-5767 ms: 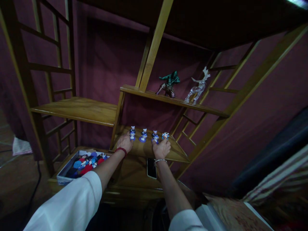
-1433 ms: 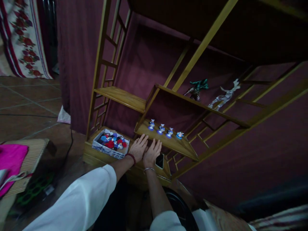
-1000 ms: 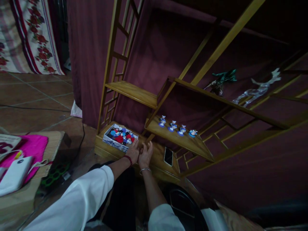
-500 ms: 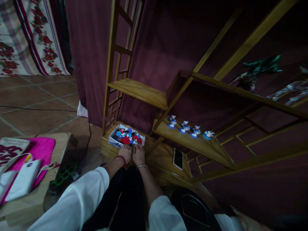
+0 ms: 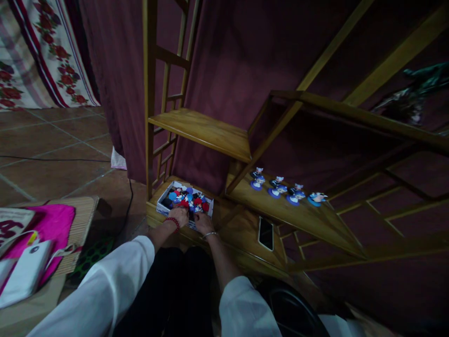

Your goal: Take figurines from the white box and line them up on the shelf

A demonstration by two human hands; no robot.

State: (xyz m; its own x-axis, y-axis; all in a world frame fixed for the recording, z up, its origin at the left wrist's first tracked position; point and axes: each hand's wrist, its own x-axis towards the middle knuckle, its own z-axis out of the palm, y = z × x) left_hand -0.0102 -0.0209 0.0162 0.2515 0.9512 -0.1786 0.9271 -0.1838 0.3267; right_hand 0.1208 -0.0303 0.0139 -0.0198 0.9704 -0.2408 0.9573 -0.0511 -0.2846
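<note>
A patterned cardboard box full of small red, blue, white and black figurines sits on the lowest shelf board. My left hand, with a red bead bracelet at its wrist, is at the box's near side, fingers curled over the figurines. Beside it, my right hand, wearing a silver bangle, bends its fingers at the near right part of the box. Something small and dark shows between the two hands. What the fingers hold is too small and dim to make out.
Several figurines on round bases stand in pairs on the raised shelf at right. A phone lies below it. At left, a white phone and pink cloth lie on a mat-topped carton. A black stool is near my right arm.
My hands have moved slightly apart and further over the box's near edge, uncovering a dark gap between them. The view has shifted a little, so the right-hand shelf appears further right.
</note>
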